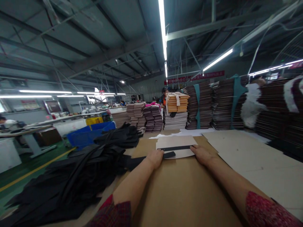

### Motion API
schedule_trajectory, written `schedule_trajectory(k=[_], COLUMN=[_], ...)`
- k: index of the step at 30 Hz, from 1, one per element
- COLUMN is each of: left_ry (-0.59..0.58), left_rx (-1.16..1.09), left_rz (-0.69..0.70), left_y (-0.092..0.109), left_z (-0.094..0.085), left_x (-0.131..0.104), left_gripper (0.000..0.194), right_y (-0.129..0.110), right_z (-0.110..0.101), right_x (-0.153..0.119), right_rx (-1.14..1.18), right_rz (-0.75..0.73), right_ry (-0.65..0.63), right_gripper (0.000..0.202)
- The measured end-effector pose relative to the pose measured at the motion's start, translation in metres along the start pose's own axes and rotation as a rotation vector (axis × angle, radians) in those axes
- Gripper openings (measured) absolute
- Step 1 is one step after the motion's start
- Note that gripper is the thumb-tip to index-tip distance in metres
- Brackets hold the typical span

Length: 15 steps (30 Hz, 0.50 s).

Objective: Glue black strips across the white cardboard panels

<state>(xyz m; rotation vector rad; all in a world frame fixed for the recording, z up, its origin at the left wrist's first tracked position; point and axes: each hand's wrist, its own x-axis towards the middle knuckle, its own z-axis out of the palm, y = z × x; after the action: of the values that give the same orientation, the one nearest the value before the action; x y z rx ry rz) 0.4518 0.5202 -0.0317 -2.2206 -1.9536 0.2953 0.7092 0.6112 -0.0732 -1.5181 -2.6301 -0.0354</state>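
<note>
Below the frame's centre, the left hand (155, 158) and right hand (200, 154) pinch opposite ends of a black strip (176, 148) across pale sheets (177, 140), presumably to keep it straight and flat.

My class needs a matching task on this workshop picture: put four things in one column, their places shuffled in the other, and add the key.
Things
1. Dark strip
2. Blue bin
3. Orange-yellow stack
4. Red banner

Places
A. On the left, past the heap of black fabric
B. High up in the background
C. Spanning from the left hand to the right hand
D. On top of a paler stack

Pairs: 1-C, 2-A, 3-D, 4-B
</note>
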Motion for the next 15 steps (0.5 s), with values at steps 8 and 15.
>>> schedule_trajectory(k=[8, 15], left_ry=[-0.068, -0.082], left_rx=[-0.015, -0.228], left_rz=[-0.011, 0.243], left_y=[0.01, 0.111], left_z=[-0.042, -0.08], left_x=[-0.023, -0.092], left_gripper=[0.04, 0.026], right_y=[0.023, 0.146], right_z=[-0.039, -0.112], right_x=[-0.047, -0.257], right_rx=[0.008, -0.023], right_rz=[0.067, 0.403], right_ry=[-0.025, 0.149], right_gripper=[0.076, 0.047])
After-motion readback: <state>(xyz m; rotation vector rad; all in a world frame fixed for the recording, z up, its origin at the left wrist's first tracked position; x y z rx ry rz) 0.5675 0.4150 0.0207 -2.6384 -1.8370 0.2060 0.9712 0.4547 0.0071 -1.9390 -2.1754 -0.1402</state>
